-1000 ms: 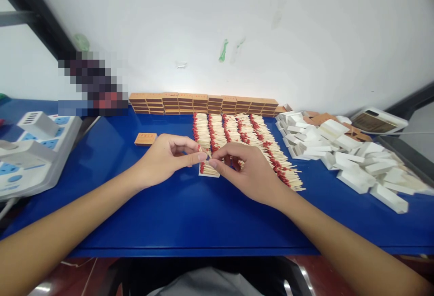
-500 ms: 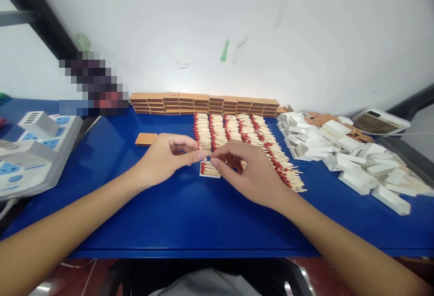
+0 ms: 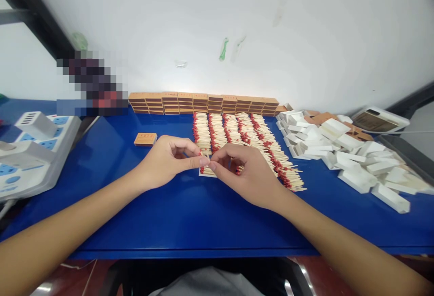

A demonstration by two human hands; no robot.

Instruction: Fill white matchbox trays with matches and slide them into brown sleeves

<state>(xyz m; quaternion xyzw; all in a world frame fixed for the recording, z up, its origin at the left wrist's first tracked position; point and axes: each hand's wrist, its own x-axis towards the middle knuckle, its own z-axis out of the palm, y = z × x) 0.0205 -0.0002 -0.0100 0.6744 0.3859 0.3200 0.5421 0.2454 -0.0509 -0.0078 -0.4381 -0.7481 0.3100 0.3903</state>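
My left hand [image 3: 166, 160] and my right hand [image 3: 247, 174] meet at mid-table, fingertips pinched together over a small white matchbox tray [image 3: 205, 172] holding red-tipped matches. Both hands pinch a few matches just above the tray. Behind them lie rows of loose red-tipped matches [image 3: 237, 135] spread on the blue table [image 3: 169, 214]. A single orange matchbox [image 3: 145, 139] lies left of my left hand.
A row of stacked orange matchboxes [image 3: 203, 103] lines the wall. A heap of white inner trays [image 3: 342, 151] fills the right side. White power strips [image 3: 30, 147] sit at the left edge. A flat device [image 3: 378, 122] lies at the far right.
Both hands stay over the tray; the fingertips have closed in tighter together and lowered slightly onto the matches in the tray.
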